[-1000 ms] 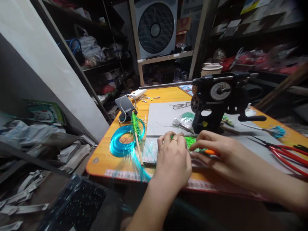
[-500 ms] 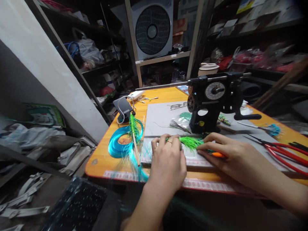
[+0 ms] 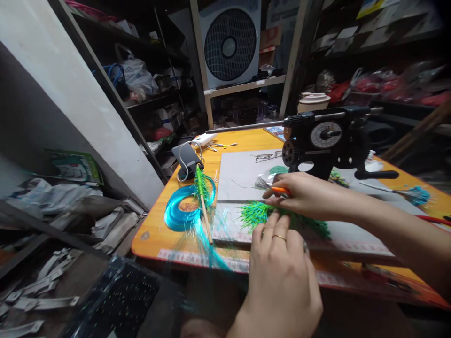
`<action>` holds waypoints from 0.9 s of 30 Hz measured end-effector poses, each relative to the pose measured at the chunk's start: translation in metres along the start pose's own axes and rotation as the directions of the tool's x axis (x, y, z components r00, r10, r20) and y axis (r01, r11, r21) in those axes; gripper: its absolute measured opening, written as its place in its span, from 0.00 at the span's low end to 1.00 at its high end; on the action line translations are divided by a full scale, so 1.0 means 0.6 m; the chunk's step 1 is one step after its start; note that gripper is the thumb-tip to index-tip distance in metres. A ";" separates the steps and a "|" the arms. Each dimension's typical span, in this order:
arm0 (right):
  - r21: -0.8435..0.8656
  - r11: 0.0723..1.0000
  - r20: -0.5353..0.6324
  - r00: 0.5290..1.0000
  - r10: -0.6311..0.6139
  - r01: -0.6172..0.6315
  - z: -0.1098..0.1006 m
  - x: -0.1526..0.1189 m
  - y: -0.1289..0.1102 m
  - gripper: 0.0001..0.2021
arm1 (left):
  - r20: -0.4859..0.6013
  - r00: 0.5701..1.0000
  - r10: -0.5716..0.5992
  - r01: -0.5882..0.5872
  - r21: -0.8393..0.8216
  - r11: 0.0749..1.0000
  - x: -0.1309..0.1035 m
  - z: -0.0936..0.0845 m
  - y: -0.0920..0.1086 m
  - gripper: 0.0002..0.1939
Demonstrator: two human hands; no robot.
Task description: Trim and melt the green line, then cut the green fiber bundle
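With the clock centred on the head view, green bristles (image 3: 252, 216) on the grey board (image 3: 234, 173) are touched at five o'clock by the left hand (image 3: 283, 263). An orange-tipped tool (image 3: 281, 190) is gripped by the right hand (image 3: 305, 192) near four. The black winding machine (image 3: 322, 152) is set at three, a box fan (image 3: 229, 44) at twelve.

A white wall (image 3: 66, 70) slants at the left beside shelving (image 3: 112, 96) holding plastic bags (image 3: 136, 77). Beyond the yellow wooden desk (image 3: 155, 239), a box fan (image 3: 229, 47) stands on a pale wooden rack (image 3: 243, 88). Red bags (image 3: 369, 84) crowd the shadowed right side; light is dim, brighter over the desk.
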State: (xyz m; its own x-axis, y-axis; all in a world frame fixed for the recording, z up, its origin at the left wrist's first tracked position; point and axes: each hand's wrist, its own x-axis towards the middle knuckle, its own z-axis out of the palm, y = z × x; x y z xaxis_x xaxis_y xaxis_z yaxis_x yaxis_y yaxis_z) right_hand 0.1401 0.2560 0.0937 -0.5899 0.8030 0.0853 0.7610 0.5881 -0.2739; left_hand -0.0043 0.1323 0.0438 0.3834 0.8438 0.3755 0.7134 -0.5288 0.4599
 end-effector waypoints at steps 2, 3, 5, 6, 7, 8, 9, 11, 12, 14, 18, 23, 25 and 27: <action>0.028 1.000 0.080 0.997 -0.009 0.007 -0.003 0.015 -0.005 0.09 | -0.023 1.000 0.002 -0.002 0.015 1.000 0.006 0.002 -0.005 0.15; 0.043 0.999 0.103 0.995 -0.013 0.009 -0.004 0.020 -0.007 0.08 | -0.035 0.999 0.006 -0.005 0.020 1.000 0.009 0.002 -0.008 0.16; 0.071 0.997 0.124 0.992 -0.023 0.015 -0.005 0.026 -0.011 0.08 | -0.046 0.999 0.021 -0.019 0.029 0.999 0.015 0.001 -0.013 0.16; 0.087 0.996 0.129 0.991 -0.031 0.020 -0.005 0.028 -0.012 0.08 | -0.044 0.999 0.028 -0.027 0.036 0.999 0.017 0.000 -0.016 0.16; 0.103 0.994 0.130 0.991 -0.035 0.022 -0.005 0.029 -0.013 0.08 | -0.039 0.999 0.033 -0.031 0.046 0.998 0.019 0.000 -0.017 0.16; 0.118 0.993 0.126 0.991 -0.034 0.019 -0.005 0.030 -0.013 0.08 | -0.033 0.999 0.034 -0.032 0.057 0.998 0.022 0.000 -0.018 0.15; 0.132 0.991 0.119 0.993 -0.025 0.009 -0.004 0.030 -0.012 0.08 | -0.024 0.999 0.036 -0.035 0.069 0.997 0.024 0.000 -0.018 0.14; 0.159 0.987 0.110 0.994 0.001 -0.019 -0.004 0.031 -0.010 0.09 | -0.008 0.999 0.039 -0.038 0.086 0.996 0.028 0.000 -0.017 0.14; 0.171 0.985 0.107 0.994 0.009 -0.028 -0.003 0.030 -0.009 0.09 | 0.000 0.999 0.041 -0.041 0.095 0.995 0.030 0.000 -0.015 0.15; 0.188 0.982 0.099 0.995 0.003 -0.022 -0.003 0.030 -0.009 0.09 | 0.010 0.999 0.041 -0.041 0.116 0.992 0.035 -0.001 -0.013 0.15; 0.258 0.965 -0.058 0.998 -0.025 0.039 -0.009 0.024 -0.025 0.10 | 0.011 1.000 0.029 -0.030 0.139 0.990 0.044 -0.003 -0.013 0.18; 0.268 0.951 -0.349 0.936 -0.050 0.151 -0.036 -0.017 -0.062 0.10 | -0.032 0.998 0.049 -0.047 0.053 0.997 0.034 -0.008 -0.015 0.16; 0.215 0.962 -0.408 0.910 -0.066 0.167 -0.045 -0.048 -0.074 0.08 | -0.124 0.991 0.048 -0.054 -0.041 0.998 0.013 -0.014 -0.011 0.10; 0.163 0.978 -0.426 0.903 -0.048 0.129 -0.045 -0.084 -0.083 0.05 | -0.235 0.972 0.020 -0.063 -0.176 0.982 -0.016 -0.017 -0.004 0.07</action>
State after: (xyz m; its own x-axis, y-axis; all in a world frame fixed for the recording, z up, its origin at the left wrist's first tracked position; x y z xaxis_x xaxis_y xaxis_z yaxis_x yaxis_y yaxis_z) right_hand 0.1393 0.1888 0.1292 -0.4544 0.7380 0.4988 0.6243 0.6633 -0.4127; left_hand -0.0160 0.1245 0.0473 0.2488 0.7879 0.5633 0.5738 -0.5885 0.5696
